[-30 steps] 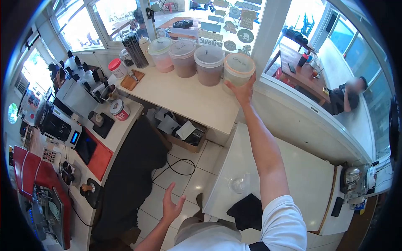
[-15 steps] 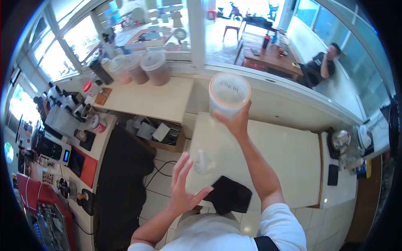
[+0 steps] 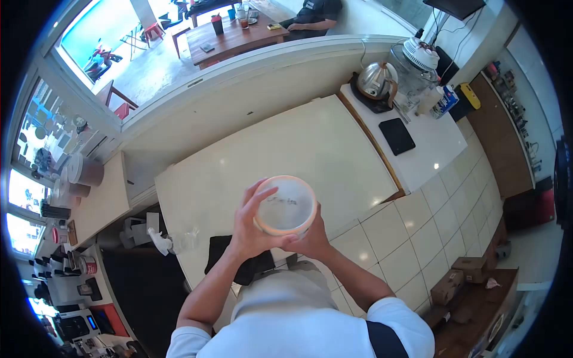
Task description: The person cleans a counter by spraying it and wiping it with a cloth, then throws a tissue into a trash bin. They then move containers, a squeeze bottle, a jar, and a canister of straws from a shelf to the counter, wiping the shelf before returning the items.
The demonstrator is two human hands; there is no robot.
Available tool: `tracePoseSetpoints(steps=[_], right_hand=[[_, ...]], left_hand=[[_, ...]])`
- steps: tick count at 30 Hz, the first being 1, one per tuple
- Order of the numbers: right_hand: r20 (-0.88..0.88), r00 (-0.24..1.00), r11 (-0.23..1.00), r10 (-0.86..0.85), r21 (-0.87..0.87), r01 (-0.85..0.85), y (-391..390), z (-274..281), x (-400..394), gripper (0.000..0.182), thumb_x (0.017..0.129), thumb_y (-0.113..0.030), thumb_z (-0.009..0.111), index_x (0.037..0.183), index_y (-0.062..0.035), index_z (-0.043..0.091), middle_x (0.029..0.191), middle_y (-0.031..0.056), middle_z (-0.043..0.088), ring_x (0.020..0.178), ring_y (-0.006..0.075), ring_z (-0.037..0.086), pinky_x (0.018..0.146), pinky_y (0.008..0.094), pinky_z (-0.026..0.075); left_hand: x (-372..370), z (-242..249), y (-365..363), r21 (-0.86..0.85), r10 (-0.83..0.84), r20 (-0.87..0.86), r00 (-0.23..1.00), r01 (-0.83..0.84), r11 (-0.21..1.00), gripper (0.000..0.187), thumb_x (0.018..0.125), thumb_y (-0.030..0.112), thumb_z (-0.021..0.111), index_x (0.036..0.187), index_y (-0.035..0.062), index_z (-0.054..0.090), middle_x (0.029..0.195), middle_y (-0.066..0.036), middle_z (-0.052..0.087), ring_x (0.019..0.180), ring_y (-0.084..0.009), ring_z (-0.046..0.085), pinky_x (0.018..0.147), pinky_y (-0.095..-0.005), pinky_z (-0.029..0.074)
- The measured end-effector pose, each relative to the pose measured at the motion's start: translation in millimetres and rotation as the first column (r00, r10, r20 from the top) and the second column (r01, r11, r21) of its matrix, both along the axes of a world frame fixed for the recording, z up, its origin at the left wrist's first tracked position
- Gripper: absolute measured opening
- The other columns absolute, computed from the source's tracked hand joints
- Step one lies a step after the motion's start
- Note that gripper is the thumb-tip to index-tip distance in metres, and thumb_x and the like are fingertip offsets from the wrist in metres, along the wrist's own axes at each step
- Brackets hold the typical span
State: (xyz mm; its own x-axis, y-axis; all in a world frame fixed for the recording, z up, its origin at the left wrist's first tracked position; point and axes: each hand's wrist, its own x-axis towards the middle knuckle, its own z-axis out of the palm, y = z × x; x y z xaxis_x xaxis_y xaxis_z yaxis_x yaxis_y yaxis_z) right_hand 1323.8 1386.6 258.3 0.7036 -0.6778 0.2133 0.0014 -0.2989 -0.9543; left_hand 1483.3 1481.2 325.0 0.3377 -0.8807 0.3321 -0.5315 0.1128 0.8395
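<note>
A round tub [image 3: 285,206] with a translucent lid, an orange rim and dark handwriting is held in front of my body, above the near edge of the pale counter [image 3: 256,161]. My left hand [image 3: 249,224] wraps its left side, with fingers over the lid's edge. Around the lower right side of the tub is my right hand [image 3: 311,235]. A black cloth [image 3: 219,253] lies on the counter's near edge, below my left forearm. Left of it sits a clear plastic item [image 3: 186,238], too indistinct to name.
A kettle [image 3: 377,80], a black flat pad [image 3: 397,136] and a glass vessel stand on the side counter at the upper right. Large tubs [image 3: 86,170] line the left shelf. A seated person [image 3: 313,18] is beyond the window. Boxes [image 3: 447,286] are at lower right.
The view has swung to the right. The tub has come down closer to my body, and my left hand, open and apart from it before, now grips it together with my right.
</note>
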Motion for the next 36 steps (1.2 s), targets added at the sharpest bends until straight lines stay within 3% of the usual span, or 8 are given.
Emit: tracePoseSetpoints(steps=[5,8,12,19,21,25,31,36], right_hand=[[0.01,0.988,0.971,-0.157,0.184,0.152,-27,-50,-10,0.111,0.056,-0.031,0.096,0.142,-0.0016,0.031,0.136,0.0164,0.046,0.125,0.0296,0.051,0.104,0.0452,0.044],[-0.046,0.936,0.934,-0.348,0.067,0.35,-58,-83,-9,0.112,0.055,-0.03,0.097,0.141,-0.0003,0.032,0.136,0.0169,0.046,0.125,0.03,0.051,0.104,0.0445,0.044],[-0.054,0.775,0.76,-0.63,-0.246,0.601,-125,-133,-21,0.114,0.058,-0.028,0.096,0.145,0.0005,0.028,0.135,0.0193,0.045,0.126,0.035,0.049,0.105,0.0449,0.043],[-0.046,0.517,0.513,-0.855,-0.227,0.828,-208,-164,-5,0.124,0.06,-0.035,0.096,0.149,0.0046,0.02,0.14,0.0245,0.046,0.131,0.0381,0.047,0.113,0.0441,0.038],[-0.245,0.375,0.397,-0.894,-0.048,0.916,-206,-177,9,0.129,0.064,-0.036,0.094,0.151,0.0092,0.01,0.148,0.027,0.039,0.134,0.0399,0.044,0.115,0.0429,0.035],[-0.473,0.43,0.505,-0.769,-0.037,0.862,-158,-236,32,0.111,0.08,-0.033,0.083,0.151,0.0105,0.008,0.152,0.0274,0.033,0.134,0.0397,0.044,0.115,0.0444,0.034],[-0.105,0.977,0.979,-0.183,0.072,0.191,6,-56,220,0.077,0.092,-0.019,0.07,0.152,-0.0039,0.025,0.144,0.0223,0.043,0.121,0.0275,0.054,0.099,0.0385,0.048],[-0.148,0.912,0.846,0.383,-0.34,-0.41,138,42,389,0.09,0.081,-0.023,0.081,0.152,-0.007,0.029,0.14,0.0191,0.051,0.123,0.0302,0.055,0.1,0.0424,0.045]], left_hand=[[-18,-31,-46,0.128,-0.009,-0.182,0.983,0.032,0.991,0.12,0.061,0.04,0.092,0.153,0.0031,0.025,0.152,-0.024,0.035,0.14,-0.0414,0.036,0.115,-0.0497,0.033],[-26,-37,-34,0.092,0.074,0.171,0.982,-0.09,0.992,0.126,0.068,0.039,0.089,0.157,0.0004,0.008,0.157,-0.027,0.027,0.146,-0.0397,0.029,0.119,-0.0456,0.025],[-25,-42,32,0.266,0.017,-0.035,0.999,-0.007,0.964,0.11,0.08,0.035,0.081,0.157,0.0018,0.01,0.16,-0.026,0.022,0.148,-0.0379,0.024,0.119,-0.043,0.024],[-5,-61,173,0.381,0.228,-0.422,0.877,-0.057,0.923,0.074,0.088,0.025,0.075,0.147,-0.0024,0.039,0.147,-0.021,0.048,0.138,-0.0315,0.045,0.114,-0.0409,0.035],[3,-61,205,0.319,0.283,-0.552,0.784,-0.115,0.941,0.066,0.09,0.02,0.072,0.145,-0.0019,0.044,0.145,-0.016,0.052,0.135,-0.0243,0.048,0.112,-0.0393,0.038],[31,-67,266,0.085,0.207,-0.649,0.732,-0.2,0.976,0.062,0.091,0.019,0.071,0.145,-0.0002,0.046,0.144,-0.016,0.053,0.135,-0.0251,0.048,0.11,-0.0401,0.041],[100,-63,349,-0.054,0.086,-0.726,0.683,-0.182,0.982,0.062,0.097,0.018,0.063,0.15,0.0003,0.036,0.144,-0.016,0.052,0.134,-0.0248,0.049,0.113,-0.0399,0.037],[129,-77,428,-0.098,0.164,-0.804,0.572,-0.4,0.911,0.068,0.096,0.028,0.066,0.148,-0.0041,0.037,0.14,-0.022,0.054,0.132,-0.0301,0.052,0.112,-0.0423,0.039]])
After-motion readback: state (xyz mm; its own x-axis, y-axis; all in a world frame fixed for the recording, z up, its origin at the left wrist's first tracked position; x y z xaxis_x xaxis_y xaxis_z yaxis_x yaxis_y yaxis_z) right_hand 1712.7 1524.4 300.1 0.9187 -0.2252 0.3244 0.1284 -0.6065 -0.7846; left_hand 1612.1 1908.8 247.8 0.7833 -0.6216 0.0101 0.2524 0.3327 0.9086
